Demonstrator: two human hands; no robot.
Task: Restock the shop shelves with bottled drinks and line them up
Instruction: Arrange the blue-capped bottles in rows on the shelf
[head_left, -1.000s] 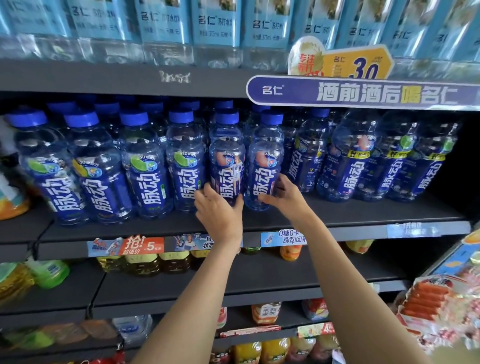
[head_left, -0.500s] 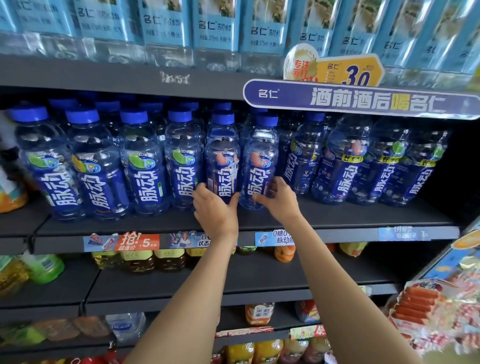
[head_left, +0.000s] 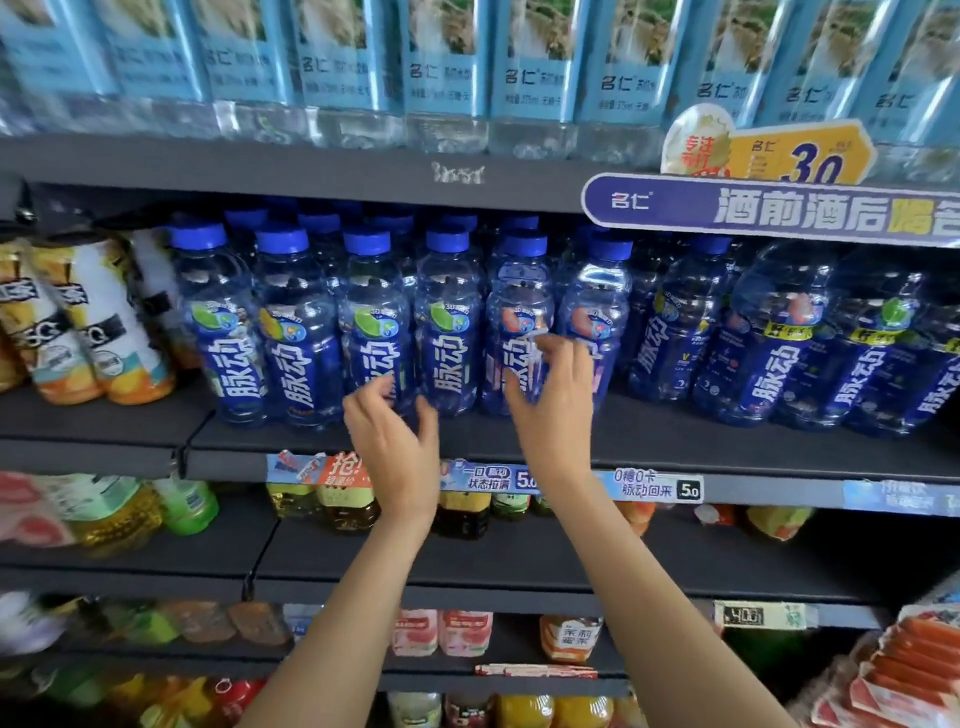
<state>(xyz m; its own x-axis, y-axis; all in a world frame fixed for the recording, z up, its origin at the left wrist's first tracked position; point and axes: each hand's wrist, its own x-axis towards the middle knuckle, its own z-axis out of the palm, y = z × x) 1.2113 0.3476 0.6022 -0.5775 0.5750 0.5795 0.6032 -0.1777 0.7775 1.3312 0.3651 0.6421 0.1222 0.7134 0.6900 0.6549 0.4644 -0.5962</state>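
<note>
While both arms reach up to the middle shelf (head_left: 649, 441), the left hand (head_left: 395, 441) hovers before the blue-capped bottles (head_left: 374, 332), fingers apart, empty. Right hand (head_left: 556, 400) fingers curl loosely against a front-row peach-label bottle (head_left: 519, 312); grip unclear.

purple shelf banner (head_left: 779, 210) cut by right edge; bottom-left bottles (head_left: 78, 623) blurred.
</note>
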